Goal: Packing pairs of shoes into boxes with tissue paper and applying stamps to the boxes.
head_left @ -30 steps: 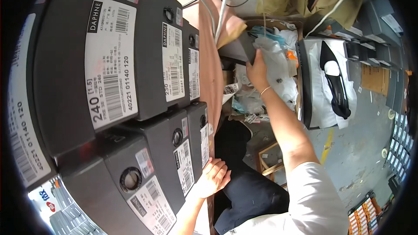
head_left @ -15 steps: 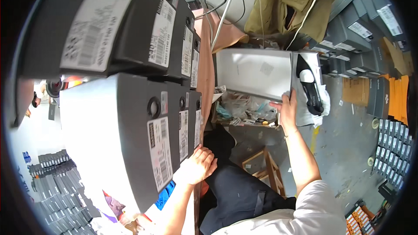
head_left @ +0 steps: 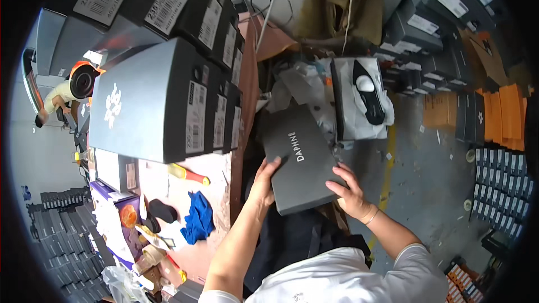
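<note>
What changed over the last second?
Dark grey rectangular cardboard lid turned from white inside to lettered outside and drawn toward the person. Left hand came off the pinkish tabletop's edge and took hold of the lid's left side; right hand still holds its right side. Unchanged: black pointed shoe on white paper in the open dark grey shoebox.

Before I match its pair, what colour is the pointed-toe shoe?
The pointed-toe shoe is black, showing best in the head view.
</note>
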Action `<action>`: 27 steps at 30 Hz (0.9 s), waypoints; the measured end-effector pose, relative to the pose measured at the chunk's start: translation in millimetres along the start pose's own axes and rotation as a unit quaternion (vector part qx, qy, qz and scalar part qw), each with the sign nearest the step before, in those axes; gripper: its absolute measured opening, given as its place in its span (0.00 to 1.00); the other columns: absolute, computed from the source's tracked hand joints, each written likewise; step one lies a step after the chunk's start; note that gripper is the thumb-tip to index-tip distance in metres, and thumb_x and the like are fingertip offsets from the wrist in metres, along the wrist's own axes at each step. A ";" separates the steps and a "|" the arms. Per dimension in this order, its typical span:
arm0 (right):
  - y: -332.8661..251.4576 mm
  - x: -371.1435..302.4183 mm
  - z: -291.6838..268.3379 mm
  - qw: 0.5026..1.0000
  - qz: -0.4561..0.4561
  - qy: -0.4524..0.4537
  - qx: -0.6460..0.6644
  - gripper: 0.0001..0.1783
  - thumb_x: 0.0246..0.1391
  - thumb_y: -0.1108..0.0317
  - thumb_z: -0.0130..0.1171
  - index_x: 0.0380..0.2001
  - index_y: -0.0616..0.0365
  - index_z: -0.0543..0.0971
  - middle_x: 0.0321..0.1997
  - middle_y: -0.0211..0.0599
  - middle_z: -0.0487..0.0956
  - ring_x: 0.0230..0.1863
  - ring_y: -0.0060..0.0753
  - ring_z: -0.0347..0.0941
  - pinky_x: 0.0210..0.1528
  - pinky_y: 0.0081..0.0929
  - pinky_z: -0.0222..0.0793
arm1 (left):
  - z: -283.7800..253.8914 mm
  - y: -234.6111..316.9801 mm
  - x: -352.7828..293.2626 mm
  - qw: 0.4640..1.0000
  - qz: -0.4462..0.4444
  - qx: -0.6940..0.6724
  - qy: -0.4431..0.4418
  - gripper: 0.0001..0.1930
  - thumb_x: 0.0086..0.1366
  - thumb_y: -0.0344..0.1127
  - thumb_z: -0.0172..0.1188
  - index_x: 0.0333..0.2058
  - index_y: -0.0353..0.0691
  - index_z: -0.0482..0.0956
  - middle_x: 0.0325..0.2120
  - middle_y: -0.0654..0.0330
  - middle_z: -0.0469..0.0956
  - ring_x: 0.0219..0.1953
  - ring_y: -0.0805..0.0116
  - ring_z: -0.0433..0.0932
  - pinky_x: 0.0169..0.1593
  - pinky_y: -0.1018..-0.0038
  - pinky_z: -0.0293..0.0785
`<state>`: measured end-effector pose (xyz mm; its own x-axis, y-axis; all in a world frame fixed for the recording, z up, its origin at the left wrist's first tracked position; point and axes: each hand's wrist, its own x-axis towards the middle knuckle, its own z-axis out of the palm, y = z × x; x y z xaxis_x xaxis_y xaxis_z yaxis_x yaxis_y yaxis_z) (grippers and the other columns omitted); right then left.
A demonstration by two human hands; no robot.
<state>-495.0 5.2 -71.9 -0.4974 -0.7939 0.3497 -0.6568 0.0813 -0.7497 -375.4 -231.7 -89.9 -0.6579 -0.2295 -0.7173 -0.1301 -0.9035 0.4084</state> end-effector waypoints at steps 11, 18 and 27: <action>-14.6 -50.3 8.9 0.522 0.549 -0.123 0.642 0.46 0.57 0.49 0.59 0.70 0.46 0.46 0.65 0.35 0.62 0.64 0.34 0.62 0.53 0.44 0.70 | -33.9 -46.0 -48.7 0.988 -0.063 0.025 0.135 0.21 0.57 0.30 0.62 0.50 0.38 0.70 0.43 0.56 0.75 0.44 0.62 0.77 0.48 0.65 0.78; 9.6 -76.6 30.8 0.437 0.607 -0.151 0.647 0.21 0.58 0.54 0.58 0.52 0.48 0.72 0.48 0.26 0.75 0.45 0.24 0.74 0.34 0.31 0.76 | -29.1 -52.0 -63.4 0.968 -0.022 0.162 0.192 0.24 0.65 0.49 0.57 0.51 0.37 0.71 0.46 0.55 0.75 0.48 0.65 0.75 0.49 0.69 0.74; 31.5 -55.1 44.3 0.485 0.537 -0.147 0.674 0.37 0.55 0.49 0.60 0.63 0.50 0.61 0.55 0.34 0.71 0.56 0.27 0.67 0.45 0.33 0.73 | -23.5 -46.3 -69.9 0.942 -0.048 0.192 0.270 0.31 0.62 0.40 0.63 0.59 0.34 0.62 0.47 0.53 0.74 0.50 0.65 0.74 0.51 0.70 0.73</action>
<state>-463.2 24.8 -139.6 0.0897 -0.7975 -0.5965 0.9582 0.2325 -0.1667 -305.9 -182.4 -72.0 -0.1698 -0.3973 -0.9019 -0.4979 -0.7552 0.4264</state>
